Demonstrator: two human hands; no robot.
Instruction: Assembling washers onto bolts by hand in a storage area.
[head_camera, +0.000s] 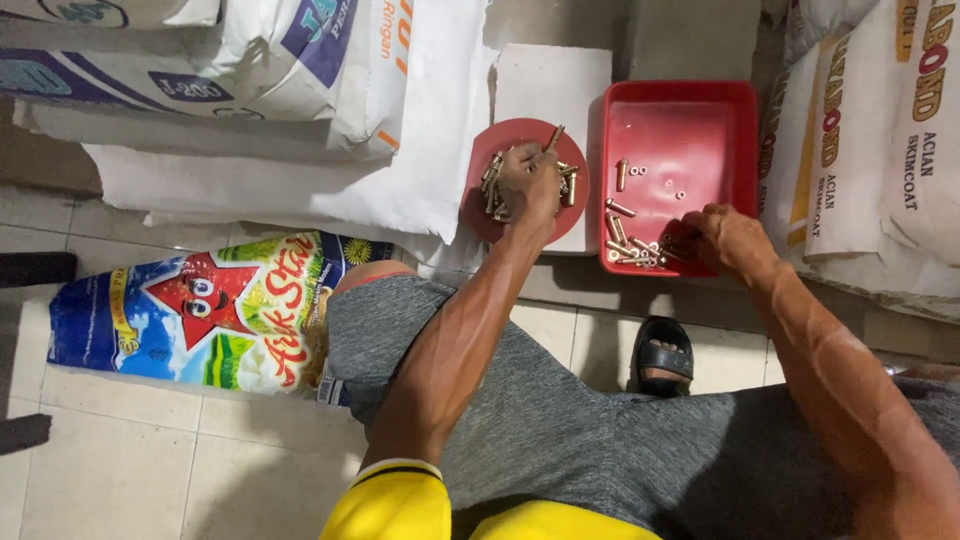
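My left hand hovers over a round red lid heaped with brass-coloured bolts, and its fingers pinch one bolt that sticks up at an angle. My right hand reaches into the near right corner of a red rectangular tray. Its fingertips touch a cluster of bolts and small nuts lying along the tray's near edge; whether it grips one is hidden by the fingers.
Both red containers sit on pale blocks. Large white sacks are stacked at the left and right. A colourful star-printed bag lies on the tiled floor. My sandalled foot rests below the tray.
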